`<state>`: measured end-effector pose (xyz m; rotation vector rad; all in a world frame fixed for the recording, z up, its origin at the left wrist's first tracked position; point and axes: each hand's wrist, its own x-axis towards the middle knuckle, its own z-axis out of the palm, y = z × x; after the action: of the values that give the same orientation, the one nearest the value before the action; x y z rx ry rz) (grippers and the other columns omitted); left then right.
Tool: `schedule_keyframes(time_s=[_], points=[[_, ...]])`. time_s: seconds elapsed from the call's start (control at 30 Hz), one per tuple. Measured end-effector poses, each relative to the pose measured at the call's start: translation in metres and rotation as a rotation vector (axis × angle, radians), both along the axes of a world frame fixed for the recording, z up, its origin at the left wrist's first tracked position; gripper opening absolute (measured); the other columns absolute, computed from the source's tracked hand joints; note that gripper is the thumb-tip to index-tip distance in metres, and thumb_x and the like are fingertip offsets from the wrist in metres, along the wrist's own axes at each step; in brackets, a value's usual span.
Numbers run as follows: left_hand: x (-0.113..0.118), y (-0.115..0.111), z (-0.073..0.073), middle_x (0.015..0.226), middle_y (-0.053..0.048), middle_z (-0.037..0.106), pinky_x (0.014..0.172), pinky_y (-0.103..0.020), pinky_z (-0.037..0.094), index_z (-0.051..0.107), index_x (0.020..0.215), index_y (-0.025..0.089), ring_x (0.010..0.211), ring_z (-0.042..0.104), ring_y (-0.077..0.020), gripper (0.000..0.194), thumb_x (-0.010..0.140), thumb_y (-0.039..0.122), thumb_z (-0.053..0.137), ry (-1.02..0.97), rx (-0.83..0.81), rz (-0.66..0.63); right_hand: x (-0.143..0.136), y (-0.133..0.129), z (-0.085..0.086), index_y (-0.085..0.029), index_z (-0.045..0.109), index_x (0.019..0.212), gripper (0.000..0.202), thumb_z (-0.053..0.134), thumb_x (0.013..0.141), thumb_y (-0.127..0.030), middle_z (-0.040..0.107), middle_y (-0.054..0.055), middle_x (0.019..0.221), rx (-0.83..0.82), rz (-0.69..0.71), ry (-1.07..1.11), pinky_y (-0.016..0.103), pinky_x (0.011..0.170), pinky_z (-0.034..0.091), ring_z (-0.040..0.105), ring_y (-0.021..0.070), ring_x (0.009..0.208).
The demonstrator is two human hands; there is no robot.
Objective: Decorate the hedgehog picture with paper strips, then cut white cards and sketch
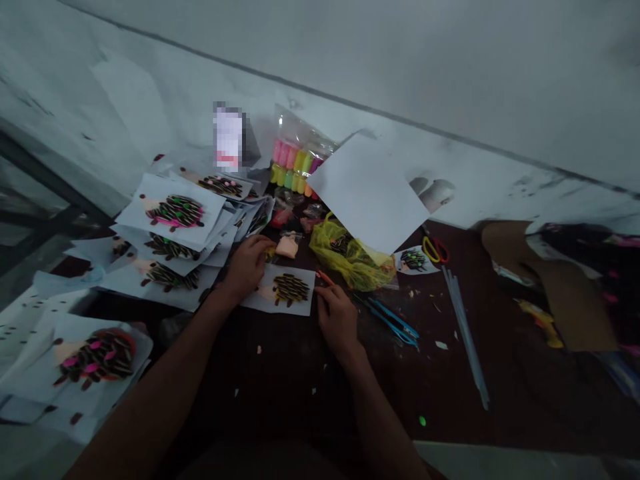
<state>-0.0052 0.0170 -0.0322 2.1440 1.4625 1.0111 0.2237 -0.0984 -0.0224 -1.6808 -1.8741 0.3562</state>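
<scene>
A white paper card with a hedgehog picture (291, 288) lies on the dark table between my hands. Dark striped seed-like pieces form the hedgehog's spines, with yellow beneath them. At the card's upper left corner, my left hand (247, 265) has its fingertips closed on a small yellow lump (271, 255), partly hidden. Beside it is a packet of peach-coloured clay (287, 245). My right hand (339, 319) has curled fingers at the card's right edge. An orange stick (325, 277) lies against those fingers; whether they grip it is unclear.
Hedgehog pictures (175, 212) are piled at left. Behind are bagged coloured clay (295, 167) and a blank white sheet (370, 190) over a yellow plastic bag (350, 260). To the right lie a blue cutter (393, 320), scissors (436, 249) and glue sticks (465, 337).
</scene>
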Motion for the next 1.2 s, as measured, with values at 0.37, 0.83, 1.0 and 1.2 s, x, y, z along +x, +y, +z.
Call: schedule_keyframes(time_s=[0.37, 0.83, 1.0, 1.2], points=[[0.006, 0.002, 0.002, 0.115, -0.011, 0.071, 0.103, -0.043, 0.051, 0.071, 0.108, 0.019, 0.113, 0.064, -0.0259, 0.029, 0.094, 0.019, 0.046, 0.051, 0.055, -0.012, 0.002, 0.002, 0.001, -0.022, 0.078, 0.108, 0.031, 0.051, 0.096, -0.014, 0.073, 0.008, 0.095, 0.041, 0.015, 0.018, 0.029, 0.08, 0.056, 0.071, 0.0196, 0.086], [0.003, 0.01, 0.03, 0.103, -0.015, 0.069, 0.1, -0.048, 0.043, 0.073, 0.094, 0.014, 0.111, 0.057, -0.0332, 0.023, 0.089, 0.012, 0.05, 0.469, 0.027, 0.093, 0.003, 0.004, -0.001, -0.022, 0.079, 0.106, 0.029, 0.053, 0.094, -0.014, 0.074, 0.009, 0.102, -0.022, 0.009, 0.016, 0.03, 0.082, 0.054, 0.071, 0.0209, 0.091], [-0.004, 0.01, 0.036, 0.099, -0.011, 0.071, 0.097, -0.043, 0.049, 0.067, 0.088, 0.019, 0.103, 0.063, -0.029, 0.015, 0.086, 0.015, 0.053, 0.123, 0.105, 0.152, 0.005, 0.006, -0.006, -0.023, 0.079, 0.106, 0.029, 0.053, 0.094, -0.017, 0.074, 0.009, 0.102, -0.009, 0.018, 0.038, 0.031, 0.083, 0.054, 0.07, 0.0216, 0.092], [0.006, 0.013, 0.031, 0.092, -0.005, 0.073, 0.08, -0.034, 0.057, 0.064, 0.103, 0.018, 0.087, 0.069, -0.0209, 0.026, 0.083, 0.034, 0.066, -0.607, -0.092, 0.114, 0.006, 0.009, -0.008, -0.022, 0.079, 0.103, 0.026, 0.054, 0.094, -0.02, 0.074, 0.008, 0.101, 0.012, 0.002, 0.106, 0.031, 0.081, 0.053, 0.07, 0.021, 0.089]])
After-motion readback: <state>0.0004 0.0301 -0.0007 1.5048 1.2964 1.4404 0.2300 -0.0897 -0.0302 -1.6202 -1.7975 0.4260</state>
